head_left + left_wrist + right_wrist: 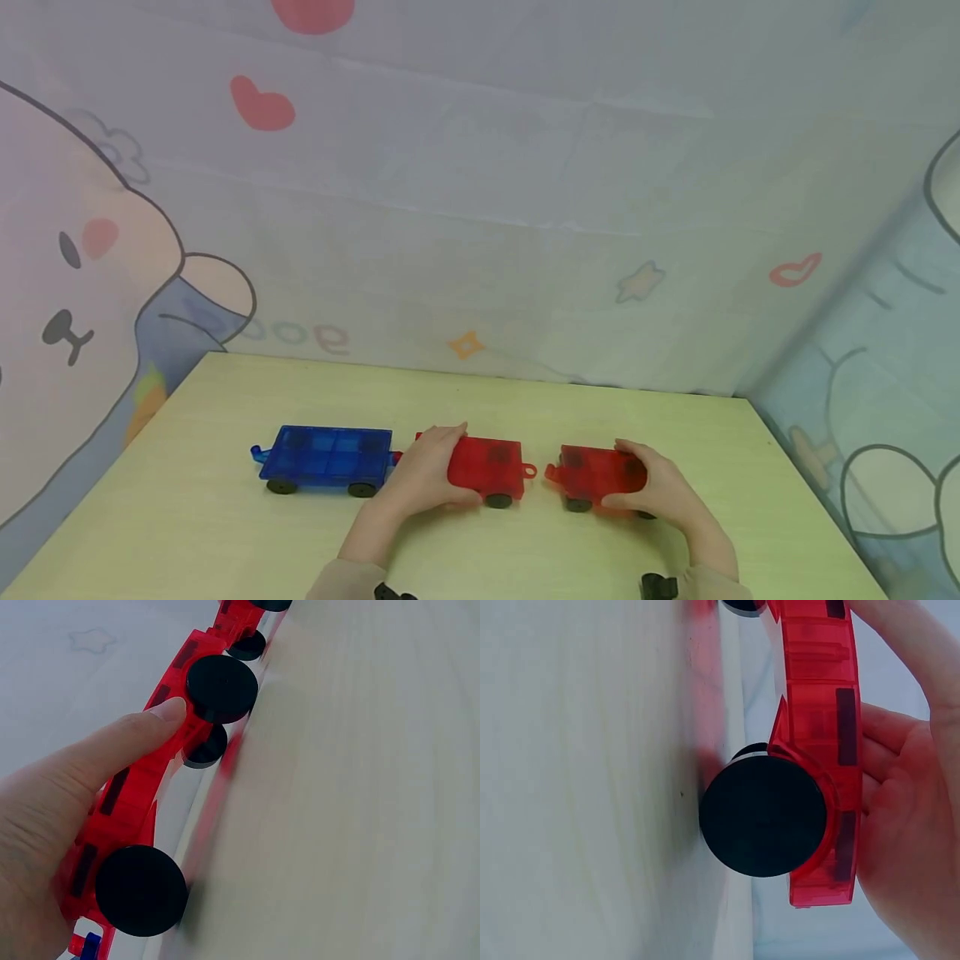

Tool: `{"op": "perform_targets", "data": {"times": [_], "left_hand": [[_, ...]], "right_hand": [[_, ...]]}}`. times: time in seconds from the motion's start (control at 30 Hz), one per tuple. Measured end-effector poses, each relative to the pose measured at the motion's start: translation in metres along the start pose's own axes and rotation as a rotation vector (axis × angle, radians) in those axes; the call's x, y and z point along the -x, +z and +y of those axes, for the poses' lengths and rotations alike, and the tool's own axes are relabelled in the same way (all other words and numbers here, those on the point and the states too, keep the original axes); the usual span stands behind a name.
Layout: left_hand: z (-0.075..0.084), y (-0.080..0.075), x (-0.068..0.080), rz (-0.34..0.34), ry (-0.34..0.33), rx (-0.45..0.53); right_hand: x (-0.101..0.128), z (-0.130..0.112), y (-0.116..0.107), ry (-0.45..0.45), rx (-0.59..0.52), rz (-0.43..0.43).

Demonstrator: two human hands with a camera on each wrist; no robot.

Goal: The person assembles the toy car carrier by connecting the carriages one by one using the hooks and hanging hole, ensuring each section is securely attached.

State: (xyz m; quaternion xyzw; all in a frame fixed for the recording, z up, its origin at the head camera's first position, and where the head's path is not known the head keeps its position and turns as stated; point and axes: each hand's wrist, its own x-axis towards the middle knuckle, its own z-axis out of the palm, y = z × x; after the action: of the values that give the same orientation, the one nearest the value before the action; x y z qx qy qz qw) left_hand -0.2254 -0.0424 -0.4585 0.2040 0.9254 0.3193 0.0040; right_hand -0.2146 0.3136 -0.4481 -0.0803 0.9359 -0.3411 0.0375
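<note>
Three flat toy train cars with black wheels stand in a row in the head view. My left hand grips the middle red car across its left half, the thumb along its near side in the left wrist view. My right hand holds the right-hand red car by its right end, thumb in front and fingers behind. Between them, the middle car's red ring faces the other car's hook across a small gap. The blue car meets the middle car's left end, partly hidden by my left hand.
The cars stand on a pale yellow tabletop, its far edge close to a printed cloth backdrop. More printed cloth hangs along the right side. The blue car's free hook points left.
</note>
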Motion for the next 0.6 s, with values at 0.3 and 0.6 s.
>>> {"op": "perform_targets", "data": {"times": [0.3, 0.6], "left_hand": [[0.0005, -0.0016, -0.0022, -0.002, -0.024, 0.034], [-0.0013, -0.0008, -0.0024, -0.014, -0.031, 0.053]], "right_hand": [[-0.0018, -0.0004, 0.0014, -0.014, 0.012, 0.013], [-0.0032, -0.0033, 0.0031, -0.014, 0.016, 0.005]]}}
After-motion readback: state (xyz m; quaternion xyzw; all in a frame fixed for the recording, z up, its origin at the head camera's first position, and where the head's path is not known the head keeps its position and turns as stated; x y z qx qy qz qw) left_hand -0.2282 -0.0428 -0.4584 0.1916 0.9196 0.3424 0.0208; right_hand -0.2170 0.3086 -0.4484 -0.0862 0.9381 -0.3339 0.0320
